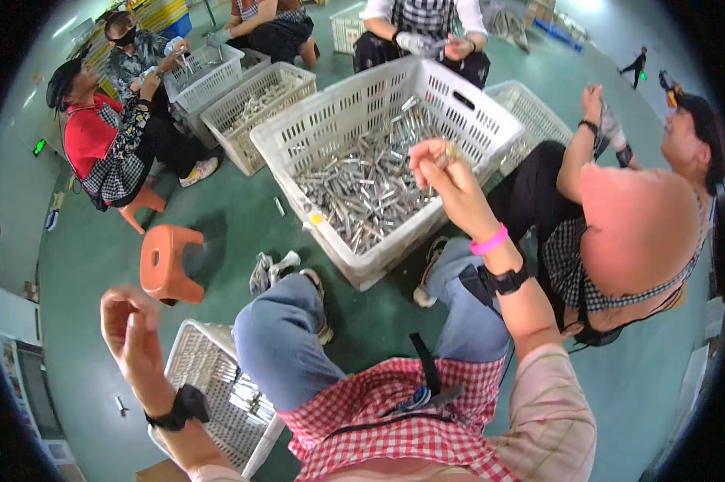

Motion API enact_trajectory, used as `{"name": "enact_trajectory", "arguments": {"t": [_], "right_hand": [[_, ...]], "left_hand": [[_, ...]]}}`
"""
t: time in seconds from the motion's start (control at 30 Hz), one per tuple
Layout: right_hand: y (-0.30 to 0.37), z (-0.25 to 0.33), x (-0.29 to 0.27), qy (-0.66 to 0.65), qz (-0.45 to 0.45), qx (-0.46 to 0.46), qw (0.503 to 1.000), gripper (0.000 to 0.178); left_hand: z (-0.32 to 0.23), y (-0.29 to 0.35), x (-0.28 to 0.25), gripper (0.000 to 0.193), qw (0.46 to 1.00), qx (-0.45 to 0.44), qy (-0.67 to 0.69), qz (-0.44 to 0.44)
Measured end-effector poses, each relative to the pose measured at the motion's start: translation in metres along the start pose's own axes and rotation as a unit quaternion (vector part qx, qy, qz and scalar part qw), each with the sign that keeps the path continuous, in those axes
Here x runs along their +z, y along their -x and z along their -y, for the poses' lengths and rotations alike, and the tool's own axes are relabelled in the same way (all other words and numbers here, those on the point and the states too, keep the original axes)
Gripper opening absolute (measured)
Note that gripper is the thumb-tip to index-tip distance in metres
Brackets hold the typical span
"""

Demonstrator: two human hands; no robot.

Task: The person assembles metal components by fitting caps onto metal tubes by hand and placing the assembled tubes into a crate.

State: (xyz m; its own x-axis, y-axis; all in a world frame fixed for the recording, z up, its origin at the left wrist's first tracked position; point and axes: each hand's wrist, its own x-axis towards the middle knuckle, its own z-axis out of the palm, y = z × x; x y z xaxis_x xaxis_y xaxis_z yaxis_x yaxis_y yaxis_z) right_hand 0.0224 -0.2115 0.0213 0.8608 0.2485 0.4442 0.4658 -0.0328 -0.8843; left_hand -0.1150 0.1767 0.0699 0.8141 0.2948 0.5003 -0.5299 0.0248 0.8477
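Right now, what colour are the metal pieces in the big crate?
The metal pieces are silvery grey, clearest in the head view.

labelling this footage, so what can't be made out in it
In the head view:
Left hand: blurred, so anything held is unclear.
Right hand: curled fingers obscure whether it grips anything.
Floor of the large white crate: covered by metal pieces.
Small white crate: partly hidden by the left forearm.
Cardboard: cut off by the lower edge.

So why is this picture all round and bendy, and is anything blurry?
In the head view, the fisheye lens curves straight edges toward the black rim; in the same head view, the left hand looks slightly blurred, and a dark shadow lies beside the orange stool.
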Motion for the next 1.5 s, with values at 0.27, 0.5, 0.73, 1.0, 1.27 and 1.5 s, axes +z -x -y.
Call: {"name": "enact_trajectory", "arguments": {"t": [0.27, 0.5, 0.73, 1.0, 1.27, 1.5], "right_hand": [[0.023, -0.004, -0.008, 0.041, -0.042, 0.062, 0.996, 0.019], [0.029, -0.010, 0.006, 0.111, -0.014, -0.023, 0.994, 0.018], [0.027, -0.011, 0.018, 0.120, 0.009, -0.049, 0.992, 0.018], [0.028, -0.005, 0.017, 0.175, 0.025, -0.068, 0.982, 0.023], [0.036, -0.004, 0.016, 0.130, 0.058, -0.012, 0.990, 0.024], [0.040, 0.000, 0.014, -0.127, 0.136, 0.150, 0.971, 0.073]], "left_hand": [[0.014, -0.018, 0.206, 0.038, 0.936, -0.088, 0.037, 0.339], [0.108, -0.014, 0.219, 0.054, 0.943, 0.004, -0.053, 0.328], [0.108, -0.005, 0.219, 0.043, 0.954, 0.023, -0.028, 0.296], [0.111, -0.001, 0.219, 0.029, 0.962, 0.035, -0.035, 0.268], [0.104, -0.004, 0.217, 0.023, 0.950, -0.031, -0.001, 0.309], [0.110, -0.005, 0.219, 0.022, 0.948, -0.042, 0.059, 0.309]]}}
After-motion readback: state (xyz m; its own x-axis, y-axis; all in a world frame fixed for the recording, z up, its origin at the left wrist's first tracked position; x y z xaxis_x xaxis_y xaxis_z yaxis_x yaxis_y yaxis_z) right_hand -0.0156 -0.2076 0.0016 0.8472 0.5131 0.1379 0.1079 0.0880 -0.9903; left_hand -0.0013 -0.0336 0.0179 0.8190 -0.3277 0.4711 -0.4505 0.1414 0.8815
